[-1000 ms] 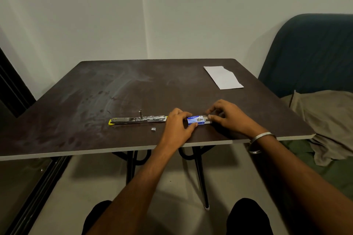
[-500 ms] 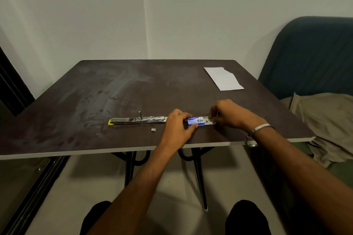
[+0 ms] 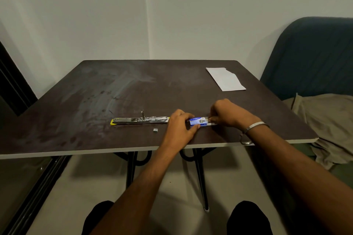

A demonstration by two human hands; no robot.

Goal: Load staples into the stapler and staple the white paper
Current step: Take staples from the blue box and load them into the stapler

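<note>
A small blue staple box (image 3: 198,121) lies near the front edge of the dark table (image 3: 133,89). My left hand (image 3: 180,129) grips its left end between fingers and thumb. My right hand (image 3: 227,113) pinches the white inner tray (image 3: 212,124) sticking out of the box's right end. The stapler (image 3: 140,120) lies opened flat to the left, metal with a yellow tip. A short loose strip of staples (image 3: 155,130) sits in front of it. The white paper (image 3: 226,79) rests at the far right of the table.
A dark blue seat back (image 3: 309,55) and a beige cloth (image 3: 328,120) lie right of the table. White walls meet in a corner behind. A dark frame (image 3: 11,86) runs along the left. My knees show under the table edge.
My right hand has curled tighter and shifted slightly right at the box's end, and a little more of the white tray shows. The left hand keeps its grip.
</note>
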